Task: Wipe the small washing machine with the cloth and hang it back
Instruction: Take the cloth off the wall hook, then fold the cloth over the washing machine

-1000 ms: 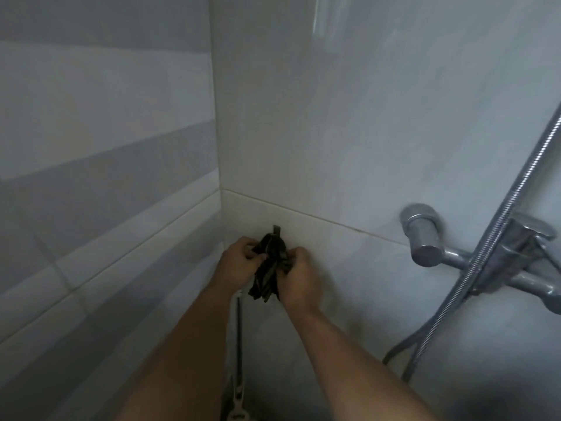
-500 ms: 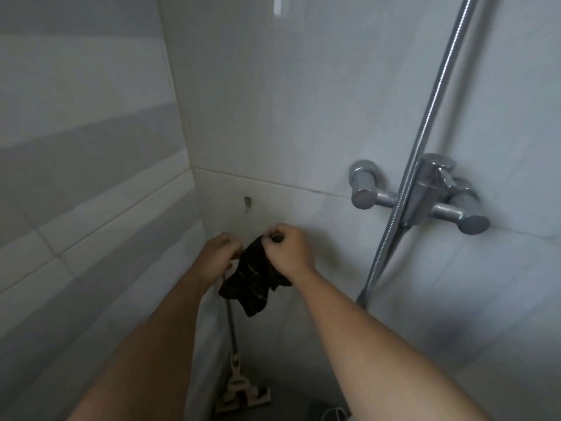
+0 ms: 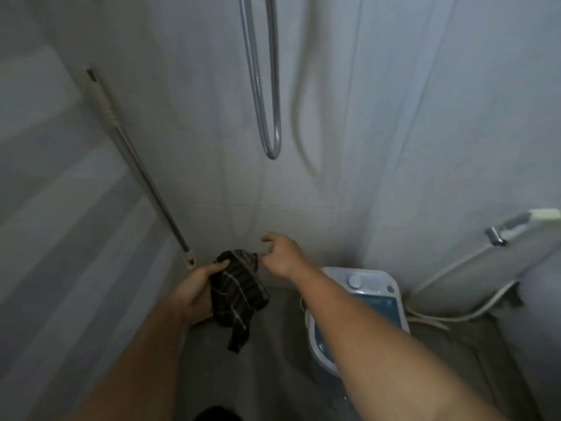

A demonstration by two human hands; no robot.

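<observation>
A dark striped cloth (image 3: pixel 236 294) hangs bunched from my left hand (image 3: pixel 197 291), which grips its left side. My right hand (image 3: pixel 283 253) pinches the cloth's top right corner with thumb and forefinger, the other fingers spread. Both hands are low in the tiled corner. The small white and blue washing machine (image 3: pixel 373 299) stands on the grey floor to the right of the cloth, partly hidden under my right forearm.
A mop handle (image 3: pixel 136 165) leans in the left corner. A chrome shower hose loop (image 3: pixel 267 117) hangs on the wall above. White hoses (image 3: pixel 455 314) and a toilet cistern (image 3: pixel 516 238) sit at the right. Grey floor lies below the cloth.
The view has tilted down from the wall hook and tap to the floor and washing machine. The cloth came off the hook and moved lower with both hands.
</observation>
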